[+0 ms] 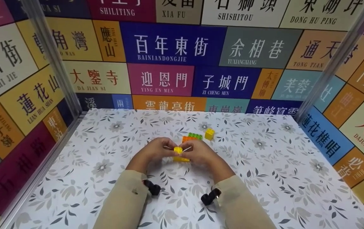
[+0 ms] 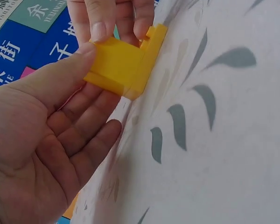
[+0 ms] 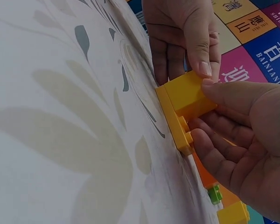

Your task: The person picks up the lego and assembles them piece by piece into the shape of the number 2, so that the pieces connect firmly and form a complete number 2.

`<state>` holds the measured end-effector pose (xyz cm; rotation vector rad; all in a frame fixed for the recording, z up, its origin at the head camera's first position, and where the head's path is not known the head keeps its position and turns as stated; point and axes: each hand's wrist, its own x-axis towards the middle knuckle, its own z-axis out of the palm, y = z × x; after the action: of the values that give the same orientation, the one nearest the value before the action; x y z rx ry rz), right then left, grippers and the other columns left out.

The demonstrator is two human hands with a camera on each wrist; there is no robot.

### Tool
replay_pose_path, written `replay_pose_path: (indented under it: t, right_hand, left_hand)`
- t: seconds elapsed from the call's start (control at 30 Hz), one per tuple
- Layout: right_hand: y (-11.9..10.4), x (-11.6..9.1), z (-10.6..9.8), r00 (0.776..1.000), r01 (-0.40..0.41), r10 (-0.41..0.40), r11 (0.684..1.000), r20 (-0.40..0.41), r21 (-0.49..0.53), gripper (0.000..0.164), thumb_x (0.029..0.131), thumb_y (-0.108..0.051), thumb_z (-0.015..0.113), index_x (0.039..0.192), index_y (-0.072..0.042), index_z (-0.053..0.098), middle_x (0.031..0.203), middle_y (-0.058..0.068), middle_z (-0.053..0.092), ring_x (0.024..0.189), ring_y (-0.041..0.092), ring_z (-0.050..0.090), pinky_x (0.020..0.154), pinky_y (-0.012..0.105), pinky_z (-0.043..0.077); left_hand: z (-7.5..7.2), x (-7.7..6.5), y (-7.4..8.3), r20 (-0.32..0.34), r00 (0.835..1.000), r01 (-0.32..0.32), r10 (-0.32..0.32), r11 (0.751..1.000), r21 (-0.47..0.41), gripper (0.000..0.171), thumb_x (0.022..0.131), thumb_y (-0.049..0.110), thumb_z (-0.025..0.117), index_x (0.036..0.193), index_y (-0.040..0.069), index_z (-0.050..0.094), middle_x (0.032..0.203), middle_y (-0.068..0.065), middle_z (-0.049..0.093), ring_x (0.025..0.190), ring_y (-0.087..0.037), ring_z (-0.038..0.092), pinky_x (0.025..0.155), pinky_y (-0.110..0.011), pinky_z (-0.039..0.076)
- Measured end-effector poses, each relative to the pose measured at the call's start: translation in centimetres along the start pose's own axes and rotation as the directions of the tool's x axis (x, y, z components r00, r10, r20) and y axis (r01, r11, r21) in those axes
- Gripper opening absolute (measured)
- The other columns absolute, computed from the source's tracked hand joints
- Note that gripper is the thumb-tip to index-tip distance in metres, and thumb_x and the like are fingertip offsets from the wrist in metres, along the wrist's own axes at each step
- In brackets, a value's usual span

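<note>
Yellow brick (image 1: 178,150) on yellow plate (image 1: 181,159), head view: left hand (image 1: 156,150), right hand (image 1: 201,152) pinch brick; orange brick (image 1: 188,138), green brick (image 1: 195,135), loose yellow block (image 1: 209,134) lie beyond. Left wrist: thumbs overlap brick. Right wrist: right hand part-hides orange brick.

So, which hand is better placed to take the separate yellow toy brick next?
Probably the right hand: it is nearer that yellow toy brick, though it grips the stacked yellow bricks.

Your held bricks (image 2: 114,60) are yellow; beyond them, an orange brick (image 1: 188,138), a green brick (image 1: 195,136); beneath them, a grey-leafed white cloth (image 1: 182,197).
</note>
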<state>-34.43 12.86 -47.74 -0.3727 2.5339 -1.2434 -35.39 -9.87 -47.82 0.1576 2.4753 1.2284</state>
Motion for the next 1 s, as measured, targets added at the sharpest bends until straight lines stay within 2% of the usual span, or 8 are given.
replay_pose_path:
  t: [0.1, 0.3, 0.47, 0.6, 0.77, 0.9, 1.0]
  right_hand:
    - [0.1, -0.1, 0.0, 1.0, 0.003, -0.003, 1.0, 0.0, 0.012, 0.022, 0.096, -0.025, 0.081, 0.118, -0.024, 0.079, 0.122, 0.0, 0.075, 0.106, 0.018, 0.072, 0.083, 0.03, 0.061]
    - [0.3, -0.1, -0.1, 1.0, 0.028, -0.028, 1.0, -0.008, 0.01, 0.024, 0.095, -0.023, 0.082, 0.119, -0.023, 0.08, 0.121, 0.001, 0.076, 0.105, 0.017, 0.073, 0.083, 0.029, 0.061]
    - [0.6, 0.0, -0.4, 1.0, 0.022, -0.022, 0.998, 0.005, 0.054, 0.034, 0.095, -0.024, 0.082, 0.128, -0.021, 0.077, 0.127, 0.002, 0.076, 0.109, 0.019, 0.074, 0.088, 0.033, 0.063]
    - [1.0, 0.1, -1.0, 0.997, 0.036, -0.029, 0.993, -0.065, 0.113, 0.041, 0.095, -0.024, 0.081, 0.135, -0.015, 0.073, 0.132, 0.003, 0.076, 0.119, 0.022, 0.072, 0.1, 0.037, 0.061]
    - [1.8, 0.5, -2.0, 0.984, 0.01, 0.014, 0.99, -0.176, 0.138, 0.043, 0.097, -0.022, 0.081, 0.138, -0.015, 0.071, 0.136, 0.004, 0.074, 0.126, 0.026, 0.07, 0.105, 0.042, 0.06]
    - [2.5, 0.6, -2.7, 0.976, -0.027, 0.058, 0.989, -0.211, 0.143, 0.045, 0.098, -0.021, 0.079, 0.141, -0.016, 0.069, 0.141, 0.005, 0.071, 0.13, 0.028, 0.067, 0.108, 0.045, 0.058]
    - [2.9, 0.7, -2.9, 0.973, -0.037, 0.07, 0.988, -0.22, 0.152, 0.046, 0.099, -0.02, 0.078, 0.143, -0.016, 0.067, 0.144, 0.007, 0.068, 0.132, 0.029, 0.066, 0.109, 0.047, 0.057]
  left_hand:
    - [0.1, -0.1, -0.1, -0.004, 1.0, -0.02, 0.02, 1.0, -0.006, 0.022, 0.088, 0.037, 0.09, 0.104, 0.032, 0.076, 0.115, 0.009, 0.074, 0.111, -0.023, 0.064, 0.099, -0.042, 0.051]
    - [0.2, -0.2, -0.4, -0.008, 0.998, -0.056, 0.055, 0.997, -0.048, 0.025, 0.086, 0.037, 0.091, 0.106, 0.033, 0.076, 0.121, 0.01, 0.075, 0.127, -0.021, 0.064, 0.117, -0.051, 0.046]
    - [0.3, -0.3, -0.7, -0.01, 0.998, -0.061, 0.061, 0.996, -0.063, 0.026, 0.087, 0.036, 0.09, 0.108, 0.032, 0.077, 0.121, 0.009, 0.075, 0.125, -0.02, 0.066, 0.117, -0.051, 0.048]
    - [0.4, -0.2, -0.7, -0.015, 0.998, -0.069, 0.068, 0.995, -0.067, 0.024, 0.089, 0.033, 0.089, 0.11, 0.031, 0.076, 0.119, 0.007, 0.075, 0.119, -0.019, 0.067, 0.114, -0.048, 0.05]
    - [0.4, -0.3, -0.4, -0.007, 0.999, -0.041, 0.041, 0.995, -0.09, 0.029, 0.088, 0.034, 0.09, 0.113, 0.034, 0.075, 0.122, 0.008, 0.074, 0.121, -0.019, 0.066, 0.116, -0.049, 0.049]
    - [0.5, -0.4, -0.2, 0.006, 1.0, 0.011, -0.01, 0.993, -0.114, 0.034, 0.086, 0.034, 0.091, 0.115, 0.036, 0.074, 0.123, 0.009, 0.073, 0.123, -0.019, 0.065, 0.118, -0.049, 0.048]
    - [0.5, -0.4, -0.2, 0.009, 1.0, 0.023, -0.022, 0.994, -0.111, 0.036, 0.086, 0.034, 0.091, 0.118, 0.036, 0.074, 0.121, 0.008, 0.073, 0.121, -0.02, 0.064, 0.116, -0.047, 0.049]
